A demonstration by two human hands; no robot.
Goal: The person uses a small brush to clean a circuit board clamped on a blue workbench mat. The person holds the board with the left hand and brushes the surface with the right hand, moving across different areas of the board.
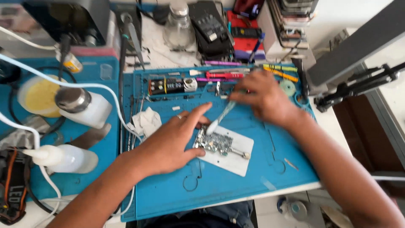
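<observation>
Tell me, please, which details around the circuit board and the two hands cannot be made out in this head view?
- Circuit board: its left end is hidden under the left hand; components too small to tell.
- Brush-like tool: motion-blurred; its handle is hidden inside the right hand.
- Right forearm: cut off by the bottom-right edge.
- White plate under the board: partly covered by it.

The left hand covers the near-left end of the circuit board, so the contact under its fingers stays hidden. The slim tool is motion-blurred; its upper end disappears inside the right hand, whose fingers are blurred too. Components on the board are too small to tell. Beyond the fingers, the dark device is cut off by the top edge.
</observation>
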